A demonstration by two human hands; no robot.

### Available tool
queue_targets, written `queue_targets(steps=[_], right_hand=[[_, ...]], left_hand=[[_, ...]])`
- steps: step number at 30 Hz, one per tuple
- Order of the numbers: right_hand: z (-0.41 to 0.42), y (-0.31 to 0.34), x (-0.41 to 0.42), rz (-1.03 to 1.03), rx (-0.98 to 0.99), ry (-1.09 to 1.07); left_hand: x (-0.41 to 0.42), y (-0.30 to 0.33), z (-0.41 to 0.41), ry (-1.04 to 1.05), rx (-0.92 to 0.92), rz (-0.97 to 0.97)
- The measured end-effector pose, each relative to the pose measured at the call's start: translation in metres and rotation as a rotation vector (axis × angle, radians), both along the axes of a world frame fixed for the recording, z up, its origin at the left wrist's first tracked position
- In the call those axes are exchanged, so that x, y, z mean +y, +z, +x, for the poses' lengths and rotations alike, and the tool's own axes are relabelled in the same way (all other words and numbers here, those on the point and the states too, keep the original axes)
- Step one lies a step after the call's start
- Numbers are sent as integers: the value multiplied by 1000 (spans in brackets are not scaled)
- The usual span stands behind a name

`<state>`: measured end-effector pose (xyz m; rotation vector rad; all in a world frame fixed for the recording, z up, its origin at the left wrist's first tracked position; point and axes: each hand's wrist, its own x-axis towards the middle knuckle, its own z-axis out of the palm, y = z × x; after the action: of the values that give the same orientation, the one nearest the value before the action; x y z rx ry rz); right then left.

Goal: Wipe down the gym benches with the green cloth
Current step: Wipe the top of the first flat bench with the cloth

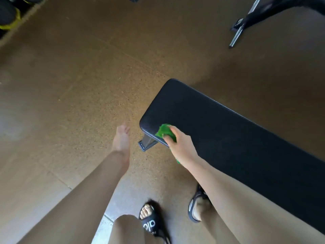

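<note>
A flat black padded gym bench [219, 124] runs from the middle of the view to the right edge. My right hand [181, 144] grips a bunched green cloth [164, 132] and presses it on the bench's near left corner. A bit of the cloth hangs out below my wrist. My left hand [121, 138] hovers over the floor just left of the bench end, fingers apart and holding nothing.
The bench's grey metal foot [146, 144] sticks out under the near corner. A second black bench frame [260, 16] with a metal bar stands at the top right. Black and yellow equipment [8, 16] lies at the top left. My feet in black slides [149, 221] stand on brown speckled flooring.
</note>
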<state>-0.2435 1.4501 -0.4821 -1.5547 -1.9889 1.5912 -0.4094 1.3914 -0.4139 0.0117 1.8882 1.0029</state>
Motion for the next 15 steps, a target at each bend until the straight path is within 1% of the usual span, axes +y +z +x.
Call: queue_targets(steps=[2,3,5,6,8,12,15], right_hand=[[-7,50,3,-431,168,-361],[-11,75,5,-611,274,-481],[-18,135,10,-872,456,-578],[-21,167,13,-939,521,-568],[-26,227,19,-980,578,-494],[-33,328,27,-934,560,-337],[-35,388,30,-887,553,-282]], left_hand=[[-8,40,2,-78,-8,-29],[-9,63,3,-127,8,-38],[-7,114,3,-209,39,-44],[-2,141,3,-245,36,-40],[8,198,-2,-316,44,-18],[25,301,-22,-462,122,2],[30,356,-34,-688,186,0]])
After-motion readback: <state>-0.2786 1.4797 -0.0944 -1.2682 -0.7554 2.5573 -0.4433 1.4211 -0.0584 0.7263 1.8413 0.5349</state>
